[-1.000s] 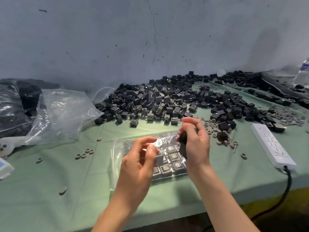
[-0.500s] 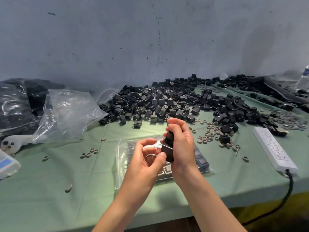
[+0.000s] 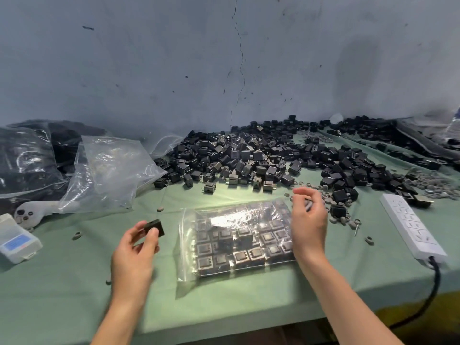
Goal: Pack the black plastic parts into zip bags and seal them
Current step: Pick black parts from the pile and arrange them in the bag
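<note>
Centrally, laid flat on green table [image 3: 74, 282]: clear zip bag [image 3: 239, 241], packed full in neat rows. Pinched between thumb and fingertips of left hand [image 3: 134, 255]: one black part [image 3: 154, 227], raised just left of zip bag. Hovered over bag's right end: right hand [image 3: 308, 220], fingers loosely curled; whether anything was gripped, could not tell. Heaped behind: loose black parts [image 3: 261, 155]. Lay at right: white power strip [image 3: 410, 225]; at left: empty clear bags [image 3: 109, 168].
</note>
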The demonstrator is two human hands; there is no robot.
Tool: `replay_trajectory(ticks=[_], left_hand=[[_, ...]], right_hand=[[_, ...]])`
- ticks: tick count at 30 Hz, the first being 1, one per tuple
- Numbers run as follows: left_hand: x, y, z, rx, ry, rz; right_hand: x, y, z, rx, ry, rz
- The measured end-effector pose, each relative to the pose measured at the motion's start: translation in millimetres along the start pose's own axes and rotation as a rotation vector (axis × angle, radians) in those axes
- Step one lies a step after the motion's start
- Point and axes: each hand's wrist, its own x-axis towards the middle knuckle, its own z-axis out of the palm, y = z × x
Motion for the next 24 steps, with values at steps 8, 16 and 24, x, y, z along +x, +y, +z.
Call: replay_trajectory(ticks=[8,16,24], left_hand=[[15,-27,2,0.306,-0.346,0.029],[1,-31,27,0.279,-0.356,0.171],[0,-27,19,0.127,-0.411,0.045]], right_hand=[[22,60,-50,-0.527,0.344,-0.045],[22,67,-48,-0.830,0.155,-0.203],[21,68,-47,-0.840,0.140,-0.220]])
